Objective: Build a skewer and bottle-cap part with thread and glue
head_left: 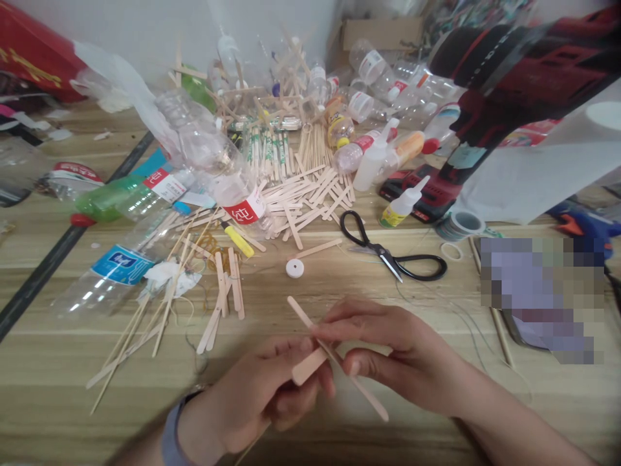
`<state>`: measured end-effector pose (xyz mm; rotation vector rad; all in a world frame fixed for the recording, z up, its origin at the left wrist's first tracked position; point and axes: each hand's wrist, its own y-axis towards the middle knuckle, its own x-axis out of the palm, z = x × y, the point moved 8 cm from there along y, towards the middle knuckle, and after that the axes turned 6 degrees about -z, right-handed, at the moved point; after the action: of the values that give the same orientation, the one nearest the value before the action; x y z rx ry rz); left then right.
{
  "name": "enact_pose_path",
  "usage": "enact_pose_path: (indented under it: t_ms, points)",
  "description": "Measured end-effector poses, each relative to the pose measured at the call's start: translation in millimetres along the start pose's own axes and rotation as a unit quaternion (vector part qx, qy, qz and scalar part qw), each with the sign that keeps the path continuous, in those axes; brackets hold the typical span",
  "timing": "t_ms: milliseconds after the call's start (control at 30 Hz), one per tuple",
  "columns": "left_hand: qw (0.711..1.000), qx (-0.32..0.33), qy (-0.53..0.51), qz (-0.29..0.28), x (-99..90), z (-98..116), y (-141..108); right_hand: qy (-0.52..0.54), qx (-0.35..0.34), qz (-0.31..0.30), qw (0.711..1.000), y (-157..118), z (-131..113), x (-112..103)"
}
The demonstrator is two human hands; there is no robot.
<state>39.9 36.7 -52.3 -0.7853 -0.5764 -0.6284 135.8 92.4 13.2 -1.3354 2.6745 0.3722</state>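
Note:
Two wooden craft sticks cross each other above the front of the table. My left hand (272, 382), with a pale band at the wrist, is closed on the shorter-looking craft stick (309, 367). Over the crossing, my right hand (388, 343) has its fingers closed on the long craft stick (366, 396), which slants from upper left to lower right. Whether the two sticks are joined at the crossing is hidden by my fingers. Just beyond my hands lie a small white disc (294, 268) and black-handled scissors (371, 249). Several more craft sticks (228, 285) rest to the left.
A heap of craft sticks (310, 197) and many plastic bottles (242, 204) cover the back. A red-black power drill (524, 71) stands at right, beside a glue bottle (400, 206) and a tape roll (460, 224). Thin skewers (123, 343) lie at left; a blurred-out object (538, 298) is at right.

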Motion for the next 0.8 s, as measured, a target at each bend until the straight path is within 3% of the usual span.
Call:
enact_pose_path:
  t_ms: [200, 433, 800]
  points:
    - [1.000, -0.007, 0.014, -0.004, -4.6, -6, -1, 0.019, 0.014, -0.015, 1.000, 1, 2, 5]
    - [0.999, -0.007, 0.040, 0.019, -1.9, -1, -1, 0.024, -0.016, 0.012, 1.000, 1, 0, 5]
    - [0.996, 0.036, 0.067, 0.046, -1.6, 7, -1, 0.100, 0.011, 0.036, 0.994, 0, 13, 8]
